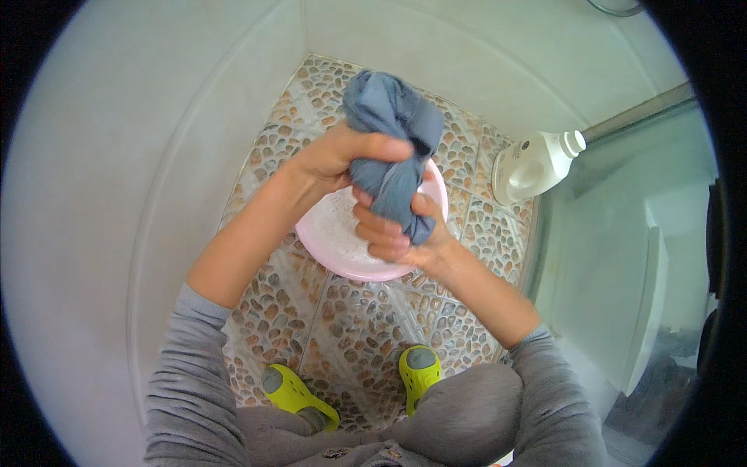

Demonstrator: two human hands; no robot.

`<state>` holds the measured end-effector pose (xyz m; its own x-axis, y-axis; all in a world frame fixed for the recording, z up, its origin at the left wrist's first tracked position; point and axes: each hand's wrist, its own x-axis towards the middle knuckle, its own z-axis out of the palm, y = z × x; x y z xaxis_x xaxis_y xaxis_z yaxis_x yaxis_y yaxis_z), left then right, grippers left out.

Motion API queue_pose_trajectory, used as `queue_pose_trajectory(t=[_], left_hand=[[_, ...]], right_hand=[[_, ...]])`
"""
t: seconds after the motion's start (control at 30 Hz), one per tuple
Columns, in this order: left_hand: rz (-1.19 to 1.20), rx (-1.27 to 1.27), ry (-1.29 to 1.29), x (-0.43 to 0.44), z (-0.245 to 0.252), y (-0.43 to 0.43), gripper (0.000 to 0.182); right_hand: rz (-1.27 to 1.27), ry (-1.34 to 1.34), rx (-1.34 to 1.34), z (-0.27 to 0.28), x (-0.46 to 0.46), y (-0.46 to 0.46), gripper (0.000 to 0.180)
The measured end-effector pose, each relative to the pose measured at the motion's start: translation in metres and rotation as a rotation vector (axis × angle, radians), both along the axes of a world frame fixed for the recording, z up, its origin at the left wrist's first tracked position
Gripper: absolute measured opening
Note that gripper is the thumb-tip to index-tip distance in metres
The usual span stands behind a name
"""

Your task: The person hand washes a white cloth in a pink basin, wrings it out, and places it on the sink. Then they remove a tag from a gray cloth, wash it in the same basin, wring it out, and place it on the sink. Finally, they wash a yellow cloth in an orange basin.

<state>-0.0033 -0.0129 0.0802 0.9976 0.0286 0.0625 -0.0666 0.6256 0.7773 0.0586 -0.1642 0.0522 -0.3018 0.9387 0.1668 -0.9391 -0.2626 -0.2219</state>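
Observation:
A twisted blue-grey cloth [388,187] is gripped in both hands above a pink plastic basin [356,271]. My left hand [335,152] wraps around its upper middle, thumb across the front, with a bunched part of the fabric standing out beyond it. Lower down, my right hand [402,233] has its fingers curled around the other end. White suds or cloudy water [332,225] show inside the basin, partly hidden by the hands and cloth. The kind of garment or cloth cannot be made out.
A white detergent jug [534,166] with a cap stands at the right, beside a glass panel [607,233]. Pale walls [175,87] meet behind the basin. My feet, in yellow-green clogs [420,370], rest on the pebble-patterned tile floor [350,327].

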Motion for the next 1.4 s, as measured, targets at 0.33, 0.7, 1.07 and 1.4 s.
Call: queue_pose_trajectory(t=[0.33,0.7,1.07,1.4], left_hand=[[0.585,0.335,0.337,0.036,-0.005,0.015,0.034],[0.907,0.531,0.511,0.065,-0.04,0.022,0.031],[0.97,0.593,0.622,0.07,-0.059,0.028,0.036],[0.504,-0.089,0.481,0.025,-0.022,0.056,0.028]], right_hand=[[-0.186,-1.202,-0.53,0.025,0.046,0.051,0.02],[-0.553,-1.902,-0.52,-0.038,0.058,0.087,0.045],[-0.517,-2.119,-0.44,-0.06,0.061,0.095,0.067],[-0.189,-1.65,-0.043,-0.077,0.083,0.013,0.068]])
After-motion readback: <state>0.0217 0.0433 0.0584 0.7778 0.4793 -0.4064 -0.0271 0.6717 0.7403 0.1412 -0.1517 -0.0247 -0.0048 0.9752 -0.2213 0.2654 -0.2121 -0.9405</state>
